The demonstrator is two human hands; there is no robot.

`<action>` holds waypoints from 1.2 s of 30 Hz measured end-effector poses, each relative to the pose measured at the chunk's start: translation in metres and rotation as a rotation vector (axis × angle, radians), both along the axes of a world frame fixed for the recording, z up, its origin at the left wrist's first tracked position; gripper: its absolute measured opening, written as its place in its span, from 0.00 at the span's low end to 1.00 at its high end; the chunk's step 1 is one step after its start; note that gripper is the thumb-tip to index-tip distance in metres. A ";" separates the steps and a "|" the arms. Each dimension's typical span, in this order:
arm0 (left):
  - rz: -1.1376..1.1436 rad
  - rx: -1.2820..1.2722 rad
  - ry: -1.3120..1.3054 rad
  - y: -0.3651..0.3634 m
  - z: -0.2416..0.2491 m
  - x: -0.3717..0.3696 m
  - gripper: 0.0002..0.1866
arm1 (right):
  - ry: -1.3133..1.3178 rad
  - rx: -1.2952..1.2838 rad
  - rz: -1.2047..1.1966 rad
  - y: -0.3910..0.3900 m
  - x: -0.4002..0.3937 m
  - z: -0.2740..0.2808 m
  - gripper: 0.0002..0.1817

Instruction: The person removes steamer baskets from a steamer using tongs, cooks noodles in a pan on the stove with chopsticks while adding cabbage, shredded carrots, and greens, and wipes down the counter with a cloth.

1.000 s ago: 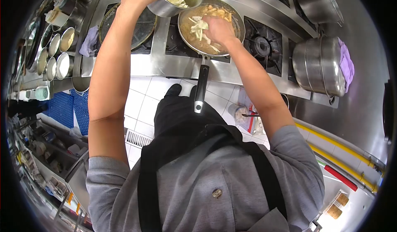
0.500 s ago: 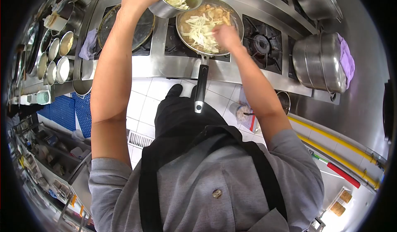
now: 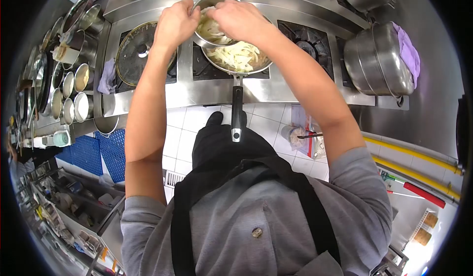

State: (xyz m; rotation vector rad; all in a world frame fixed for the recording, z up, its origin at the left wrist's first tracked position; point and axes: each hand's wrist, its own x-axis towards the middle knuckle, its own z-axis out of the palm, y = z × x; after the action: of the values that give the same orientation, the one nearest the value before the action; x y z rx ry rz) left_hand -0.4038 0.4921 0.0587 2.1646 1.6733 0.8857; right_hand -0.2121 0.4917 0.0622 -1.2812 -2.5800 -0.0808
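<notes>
My left hand [image 3: 177,25] grips the left rim of a steel bowl [image 3: 212,1], tilted over the frying pan [image 3: 237,73]. Pale shredded cabbage [image 3: 209,30] lies inside the bowl. My right hand [image 3: 241,21] reaches over the bowl's right rim, its fingers curled in against the shreds; the fingertips are partly hidden. More shredded cabbage [image 3: 236,57] covers the food in the pan, whose brownish liquid shows at the right. The bowl and my right hand hide the pan's far side. The pan's black handle [image 3: 237,106] points toward me.
Left of the pan is a lidded wide pan [image 3: 133,54], with a purple cloth [image 3: 107,75] beside it. A bare burner [image 3: 308,47] is on the right, then a large steel pot [image 3: 372,62] with a purple cloth [image 3: 407,54]. Several small containers [image 3: 74,86] line the left side.
My right hand has moved up from the pan into the bowl. The bowl now tilts toward me and hangs lower in view, covering the pan's far part. The whole view has shifted slightly.
</notes>
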 end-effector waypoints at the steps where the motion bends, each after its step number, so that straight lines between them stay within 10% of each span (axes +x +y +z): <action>1: 0.014 -0.004 -0.004 0.000 -0.003 0.002 0.20 | -0.120 -0.004 0.018 0.001 -0.005 0.003 0.13; 11: 0.175 -0.114 0.121 -0.010 0.000 -0.024 0.17 | 0.280 -0.267 -0.261 -0.012 0.043 0.043 0.13; 19: 0.362 -0.090 0.153 -0.010 0.008 -0.079 0.20 | 0.180 -0.662 -0.559 -0.033 0.076 -0.114 0.21; 26: 0.244 -0.154 0.091 -0.008 0.031 -0.061 0.20 | 0.160 -0.598 -0.501 -0.036 0.052 -0.125 0.17; 36: -0.500 -0.264 -0.189 0.002 0.045 0.059 0.22 | 1.165 0.134 -1.061 -0.201 0.153 -0.059 0.25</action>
State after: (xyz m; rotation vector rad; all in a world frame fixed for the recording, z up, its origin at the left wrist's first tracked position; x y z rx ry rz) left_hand -0.3445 0.4940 0.1033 2.0945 1.0222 0.6566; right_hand -0.0594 0.2903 0.0031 -1.7385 -0.8090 0.2254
